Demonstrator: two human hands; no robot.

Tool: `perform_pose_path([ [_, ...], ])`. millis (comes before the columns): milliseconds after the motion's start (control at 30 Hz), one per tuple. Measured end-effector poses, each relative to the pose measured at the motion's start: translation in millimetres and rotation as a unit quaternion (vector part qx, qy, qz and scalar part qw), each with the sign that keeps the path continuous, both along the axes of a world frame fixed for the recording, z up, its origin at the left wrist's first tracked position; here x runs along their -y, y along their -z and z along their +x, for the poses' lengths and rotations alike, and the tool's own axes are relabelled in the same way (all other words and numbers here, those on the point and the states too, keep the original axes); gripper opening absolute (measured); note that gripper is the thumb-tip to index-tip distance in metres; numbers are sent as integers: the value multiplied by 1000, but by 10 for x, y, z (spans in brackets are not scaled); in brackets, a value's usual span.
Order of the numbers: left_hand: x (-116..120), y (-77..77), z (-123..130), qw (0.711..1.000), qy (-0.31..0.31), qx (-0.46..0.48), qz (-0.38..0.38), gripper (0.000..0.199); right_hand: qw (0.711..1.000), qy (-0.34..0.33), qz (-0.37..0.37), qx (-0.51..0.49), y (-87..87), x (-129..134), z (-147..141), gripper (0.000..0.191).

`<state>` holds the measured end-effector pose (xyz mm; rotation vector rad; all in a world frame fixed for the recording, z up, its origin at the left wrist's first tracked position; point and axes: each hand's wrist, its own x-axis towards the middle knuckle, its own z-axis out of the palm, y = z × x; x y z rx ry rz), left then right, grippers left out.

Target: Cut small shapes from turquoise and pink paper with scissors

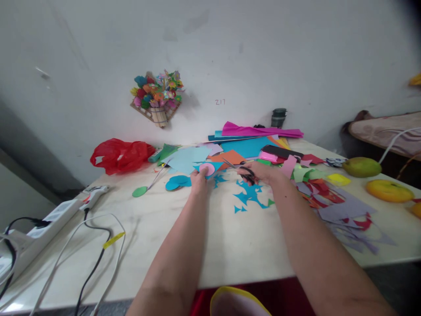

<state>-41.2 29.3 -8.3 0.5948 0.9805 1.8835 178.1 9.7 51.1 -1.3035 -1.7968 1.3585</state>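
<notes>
A pale table (237,254) stands against a whitish wall (263,57). Along its left edge lies a white power strip (61,215), with looping cables (95,259) running toward the front left corner. Farther in are a green disc (140,192) and overlapping blue discs (177,182). Near the table's middle, the left hand (199,179) pinches blue paper (217,165) with a pink disc (209,168) on it. Just right of it, the right hand (261,171) is curled round the handles of the scissors (249,175), whose blades point left toward that paper. Blue scraps (245,193) lie below the scissors; coloured sheets (245,147) are stacked toward the back edge. Mixed paper scraps (342,206) spread toward the front right corner, and fruits (362,167) sit by the right edge. Patterned cloth (391,131) shows beyond.

As for containers, a crumpled red bag (118,158) sits at the back left corner, its contents hidden. On the wall hangs a slatted holder (159,117) filled with colourful flowers (158,92). A dark cup (279,117) stands by the back edge; its inside cannot be seen.
</notes>
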Motion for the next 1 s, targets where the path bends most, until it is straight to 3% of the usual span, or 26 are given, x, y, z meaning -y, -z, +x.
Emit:
perform_pose_path([
  [267,37,-47,-1,999,-25,18,-34,24,992,-120,-37,5,47,-52,69,36],
  [533,41,-53,24,998,-26,31,-49,24,987,-157,-28,-26,114,-25,-173,39],
  [1000,100,-132,135,995,-16,96,-34,27,990,-111,-45,-70,192,31,-462,43],
])
